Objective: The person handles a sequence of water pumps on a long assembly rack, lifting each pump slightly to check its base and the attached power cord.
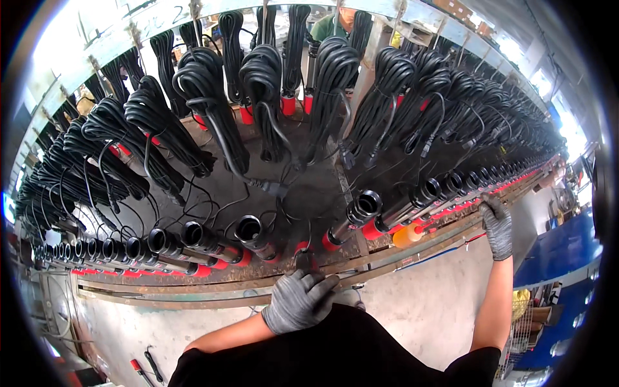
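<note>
My left hand (300, 301), in a grey glove, is at the near edge of the bench in front of me. Its fingers close round the near part of a black tube with a red end (305, 258); most of the grip is hidden by the glove. Farther right, my right hand (497, 232), gloved alike, reaches out with bent fingers beside the right-hand row of black open-topped tubes with red bases (430, 189). What those fingertips hold, if anything, is too small to make out. The nearest standing tube on the left is a black one (249, 229).
Thick hanks of black cable (262, 71) hang from a pale metal rail (119, 40) above the dark bench (309, 203). A yellow-orange container (406, 237) stands by the right row. Blue shelving (554, 251) is at far right. Another person (335, 26) is behind the cables.
</note>
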Motion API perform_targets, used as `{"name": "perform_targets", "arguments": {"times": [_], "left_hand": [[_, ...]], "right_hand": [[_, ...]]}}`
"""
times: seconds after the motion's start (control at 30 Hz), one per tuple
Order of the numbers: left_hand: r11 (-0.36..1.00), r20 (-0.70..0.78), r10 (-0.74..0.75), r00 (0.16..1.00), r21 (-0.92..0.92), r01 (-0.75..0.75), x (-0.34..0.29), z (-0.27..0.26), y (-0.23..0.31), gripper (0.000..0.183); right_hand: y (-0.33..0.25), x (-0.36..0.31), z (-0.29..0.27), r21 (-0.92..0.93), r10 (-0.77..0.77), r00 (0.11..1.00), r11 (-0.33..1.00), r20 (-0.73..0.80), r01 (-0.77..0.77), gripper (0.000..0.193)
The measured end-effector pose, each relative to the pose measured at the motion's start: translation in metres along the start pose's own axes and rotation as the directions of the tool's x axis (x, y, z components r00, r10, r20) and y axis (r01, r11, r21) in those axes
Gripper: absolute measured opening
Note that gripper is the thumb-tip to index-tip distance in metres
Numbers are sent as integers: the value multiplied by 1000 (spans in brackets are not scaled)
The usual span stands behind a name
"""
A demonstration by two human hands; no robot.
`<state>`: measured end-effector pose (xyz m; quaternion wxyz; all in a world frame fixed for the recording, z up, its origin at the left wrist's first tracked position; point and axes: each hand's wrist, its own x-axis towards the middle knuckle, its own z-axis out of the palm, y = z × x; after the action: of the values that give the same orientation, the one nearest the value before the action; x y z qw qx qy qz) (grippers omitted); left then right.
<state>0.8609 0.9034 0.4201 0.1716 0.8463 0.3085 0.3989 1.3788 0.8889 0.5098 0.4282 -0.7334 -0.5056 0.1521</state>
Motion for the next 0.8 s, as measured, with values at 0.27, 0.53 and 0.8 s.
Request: {"name": "perform_targets", "arguments": {"times": [0.27, 0.53, 0.8], "left_hand": [[968, -260, -163, 952, 142, 205, 23, 37, 15, 30], [885, -454, -288, 843, 209, 415, 66, 79, 15, 30], [862, -528, -447, 722, -40, 505, 98, 69, -32, 43]], "right_hand": [[-5, 55, -16, 186, -210, 973, 964, 98, 190, 27], [3, 76, -46, 455, -348, 915, 861, 203, 227, 28], [-33, 108, -16, 653, -327, 876, 757, 355, 18, 32]]}}
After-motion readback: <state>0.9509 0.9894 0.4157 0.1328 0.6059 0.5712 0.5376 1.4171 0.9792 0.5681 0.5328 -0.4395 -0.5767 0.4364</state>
